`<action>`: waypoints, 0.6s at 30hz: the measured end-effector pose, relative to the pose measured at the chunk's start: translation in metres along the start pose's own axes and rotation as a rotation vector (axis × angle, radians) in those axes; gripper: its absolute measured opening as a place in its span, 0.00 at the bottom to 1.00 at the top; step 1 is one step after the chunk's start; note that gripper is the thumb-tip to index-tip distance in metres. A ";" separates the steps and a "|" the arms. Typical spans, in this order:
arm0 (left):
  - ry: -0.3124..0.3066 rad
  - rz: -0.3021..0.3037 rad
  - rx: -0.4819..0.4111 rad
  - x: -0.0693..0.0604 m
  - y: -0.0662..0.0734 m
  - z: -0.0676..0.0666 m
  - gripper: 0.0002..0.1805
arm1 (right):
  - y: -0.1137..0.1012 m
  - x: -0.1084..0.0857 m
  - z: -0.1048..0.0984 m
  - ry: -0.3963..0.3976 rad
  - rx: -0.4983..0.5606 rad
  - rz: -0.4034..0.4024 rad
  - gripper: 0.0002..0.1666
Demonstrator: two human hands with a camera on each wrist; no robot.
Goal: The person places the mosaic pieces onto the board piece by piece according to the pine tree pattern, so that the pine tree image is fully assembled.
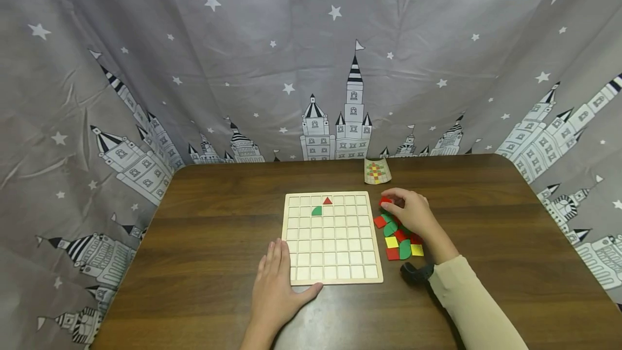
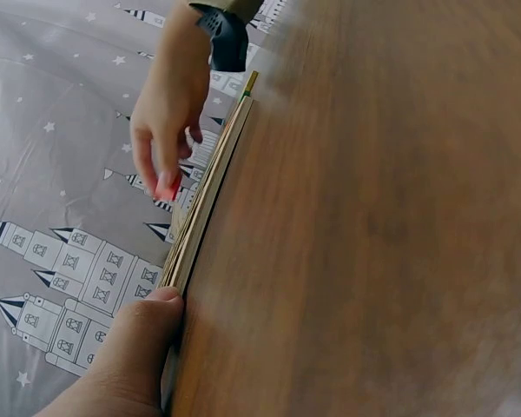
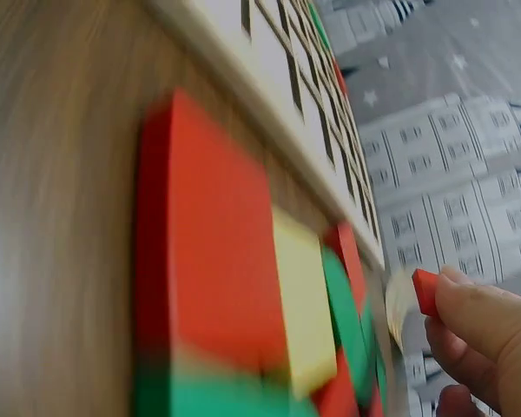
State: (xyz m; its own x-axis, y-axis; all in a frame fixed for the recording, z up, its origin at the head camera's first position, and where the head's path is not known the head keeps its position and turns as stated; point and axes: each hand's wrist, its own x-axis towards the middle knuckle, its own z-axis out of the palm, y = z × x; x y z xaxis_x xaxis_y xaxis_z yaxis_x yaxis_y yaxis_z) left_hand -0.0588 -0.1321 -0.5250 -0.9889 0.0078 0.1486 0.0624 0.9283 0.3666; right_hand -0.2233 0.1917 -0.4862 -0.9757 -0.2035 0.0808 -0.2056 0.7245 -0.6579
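A pale wooden grid board (image 1: 335, 282) lies on the table, with a red triangle tile (image 1: 328, 201) and a green quarter-round tile (image 1: 317, 211) in its upper cells. My left hand (image 1: 276, 290) rests at the near left corner of the board, fingers straight along the left side and thumb against the front edge. Between thumb and fingertips, my right hand (image 1: 412, 212) pinches a small red tile (image 3: 426, 293), held above the loose tiles to the right of the board. Those include a yellow square (image 1: 391, 242), a red square (image 1: 392, 254) and a green leaf-shaped tile (image 1: 405, 249).
Behind the board's right corner stands a curved pattern card (image 1: 377, 171) with a coloured figure on a grid. The wooden table (image 1: 218, 220) ends at a grey curtain (image 1: 272, 69) printed with castles and stars. A black strap (image 1: 418, 273) is on the right wrist.
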 end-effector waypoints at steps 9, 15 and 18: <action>-0.006 -0.008 -0.004 0.000 0.000 0.000 0.69 | -0.038 0.015 0.035 -0.075 0.050 -0.058 0.16; -0.001 -0.004 -0.003 0.000 0.000 0.000 0.69 | -0.061 0.022 0.055 -0.114 0.025 -0.097 0.16; 0.012 0.003 0.000 0.000 0.000 0.000 0.68 | -0.070 0.024 0.063 -0.124 0.002 -0.126 0.15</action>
State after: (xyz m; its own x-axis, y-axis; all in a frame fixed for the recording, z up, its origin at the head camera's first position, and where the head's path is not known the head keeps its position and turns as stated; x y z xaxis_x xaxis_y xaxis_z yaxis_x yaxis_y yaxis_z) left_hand -0.0583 -0.1324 -0.5250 -0.9869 0.0064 0.1610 0.0658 0.9281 0.3665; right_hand -0.2274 0.0946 -0.4857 -0.9255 -0.3724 0.0691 -0.3249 0.6867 -0.6502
